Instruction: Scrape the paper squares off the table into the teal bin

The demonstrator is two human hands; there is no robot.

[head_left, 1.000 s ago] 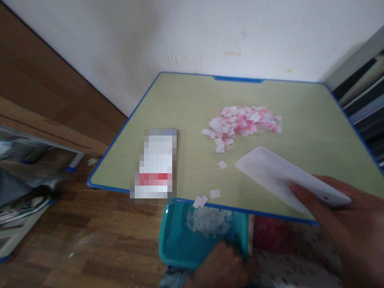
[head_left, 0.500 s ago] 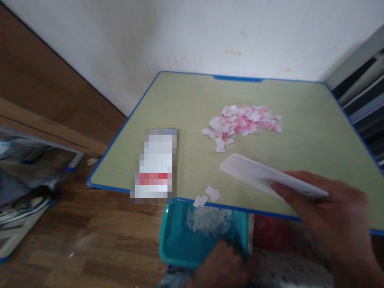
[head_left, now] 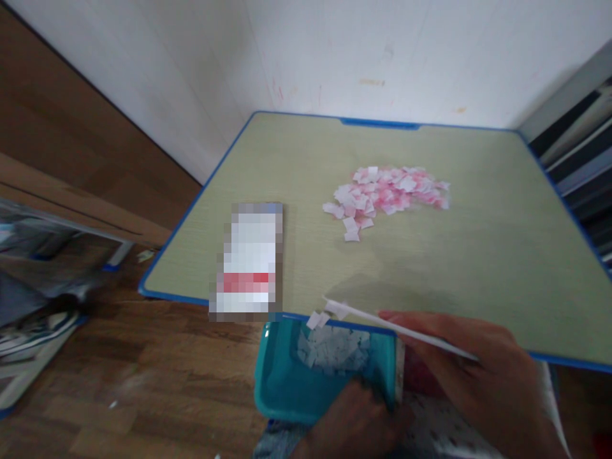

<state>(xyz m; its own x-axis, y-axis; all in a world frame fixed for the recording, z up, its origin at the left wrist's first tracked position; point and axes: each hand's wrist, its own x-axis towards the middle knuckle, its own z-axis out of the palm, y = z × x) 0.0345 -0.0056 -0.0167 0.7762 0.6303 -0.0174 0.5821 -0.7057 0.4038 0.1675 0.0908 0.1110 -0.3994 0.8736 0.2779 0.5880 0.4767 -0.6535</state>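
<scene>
on my remote feed the right hand (head_left: 500, 373) grips a white scraper (head_left: 415, 333) by loose paper squares (head_left: 314, 320) at the near edge of the bench (head_left: 296, 153); left hand (head_left: 356, 411) at the teal bin (head_left: 282, 395), grip i cannot tell. i judge: sweeping squares binward; next calls for a low, flat push.

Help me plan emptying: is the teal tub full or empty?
Partly filled: white paper pieces lie in the teal tub, its near left part bare.
</scene>
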